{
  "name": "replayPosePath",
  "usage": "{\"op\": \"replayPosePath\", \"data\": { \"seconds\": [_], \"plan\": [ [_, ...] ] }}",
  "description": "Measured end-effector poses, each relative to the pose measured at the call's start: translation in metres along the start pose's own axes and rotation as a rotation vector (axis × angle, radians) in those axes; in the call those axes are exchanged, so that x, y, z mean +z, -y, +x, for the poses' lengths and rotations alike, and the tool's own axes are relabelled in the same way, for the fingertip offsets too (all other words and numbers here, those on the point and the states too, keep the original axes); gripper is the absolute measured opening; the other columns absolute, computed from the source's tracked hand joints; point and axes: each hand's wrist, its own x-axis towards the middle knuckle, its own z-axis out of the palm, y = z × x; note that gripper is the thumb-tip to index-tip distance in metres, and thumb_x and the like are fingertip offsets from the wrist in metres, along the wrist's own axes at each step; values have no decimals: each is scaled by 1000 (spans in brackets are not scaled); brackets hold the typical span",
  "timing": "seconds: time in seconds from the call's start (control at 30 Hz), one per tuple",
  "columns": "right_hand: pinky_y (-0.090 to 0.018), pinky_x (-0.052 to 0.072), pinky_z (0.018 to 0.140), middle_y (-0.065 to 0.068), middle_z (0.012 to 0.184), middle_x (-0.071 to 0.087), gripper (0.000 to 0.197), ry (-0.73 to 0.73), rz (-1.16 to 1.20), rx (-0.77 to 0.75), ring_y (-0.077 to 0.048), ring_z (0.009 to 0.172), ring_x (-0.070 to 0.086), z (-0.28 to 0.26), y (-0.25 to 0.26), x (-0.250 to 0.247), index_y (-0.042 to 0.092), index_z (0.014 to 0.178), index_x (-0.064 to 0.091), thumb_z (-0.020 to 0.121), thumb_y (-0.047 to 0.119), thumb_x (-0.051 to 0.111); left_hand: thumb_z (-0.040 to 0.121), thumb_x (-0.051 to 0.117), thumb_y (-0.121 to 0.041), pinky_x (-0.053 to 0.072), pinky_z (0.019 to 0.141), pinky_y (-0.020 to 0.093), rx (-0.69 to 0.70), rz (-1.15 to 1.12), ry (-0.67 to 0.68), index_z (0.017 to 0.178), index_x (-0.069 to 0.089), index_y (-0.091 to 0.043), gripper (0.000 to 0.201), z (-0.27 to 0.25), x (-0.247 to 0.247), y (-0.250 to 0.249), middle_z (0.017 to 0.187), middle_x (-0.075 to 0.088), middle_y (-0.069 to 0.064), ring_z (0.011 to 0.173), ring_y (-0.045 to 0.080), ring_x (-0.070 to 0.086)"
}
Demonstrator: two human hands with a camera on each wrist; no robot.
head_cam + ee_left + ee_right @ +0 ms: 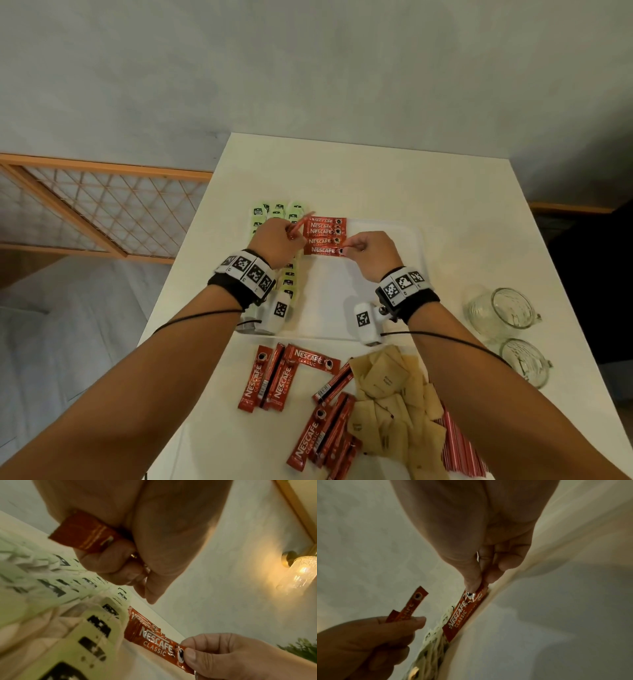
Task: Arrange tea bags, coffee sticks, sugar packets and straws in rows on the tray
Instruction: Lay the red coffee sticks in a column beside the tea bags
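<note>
A white tray (383, 274) lies mid-table. Green tea bags (278, 214) run in columns down its left side. Beside them several red Nescafé coffee sticks (323, 228) lie stacked in a row. My right hand (371, 255) pinches the right end of the nearest stick (323, 250), which lies flat on the tray (539, 601); the pinch shows at the stick (465, 609) in the right wrist view. My left hand (279, 241) grips spare coffee sticks (301, 224) above the tea bags (96, 628); the held sticks (85, 538) poke from its fist.
Loose coffee sticks (274, 377), brown sugar packets (394, 394) and red striped straws (459, 448) lie in a pile near the table's front edge. Two empty glass jars (503, 311) stand at the right. The tray's right half is bare.
</note>
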Motion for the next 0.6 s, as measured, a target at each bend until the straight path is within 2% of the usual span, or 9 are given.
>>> {"op": "replayPosePath", "data": {
  "seconds": [0.07, 0.2, 0.3, 0.47, 0.6],
  "plan": [
    [-25, 50, 86, 1, 92, 73, 11, -4, -21, 18, -15, 90, 68, 4, 0, 4, 16, 100, 78, 89, 18, 77, 95, 60, -24, 32, 50, 24, -24, 57, -11, 62, 48, -18, 36, 6, 2, -2, 58, 48, -3, 51, 12, 44],
    [-28, 53, 87, 3, 90, 71, 9, -38, -34, 30, -15, 89, 67, 11, 3, 11, 18, 97, 78, 88, 18, 77, 83, 73, -30, 42, 58, 26, 5, 174, 18, 79, 66, -13, 18, 15, 5, -3, 73, 64, 0, 67, 17, 60],
    [-29, 54, 85, 6, 86, 70, 7, -61, -68, 32, -14, 86, 66, 16, 5, 15, 22, 94, 77, 88, 20, 78, 79, 75, -29, 46, 63, 29, 21, 270, 27, 82, 63, -12, 21, 21, 9, -6, 80, 62, 1, 75, 19, 61],
    [-28, 52, 80, 7, 86, 68, 9, -75, -90, 39, -14, 83, 65, 21, 4, 17, 28, 89, 70, 88, 22, 77, 84, 66, -25, 39, 59, 27, 39, 374, 43, 78, 52, -17, 17, 29, 15, -10, 72, 52, -5, 72, 18, 55],
    [-34, 57, 82, 7, 91, 70, 16, -97, -133, 58, -17, 87, 68, 22, 7, 19, 35, 83, 66, 89, 24, 76, 86, 64, -23, 41, 66, 29, 39, 373, 22, 84, 55, -14, 13, 35, 16, -10, 71, 51, -4, 72, 19, 53]
  ]
}}
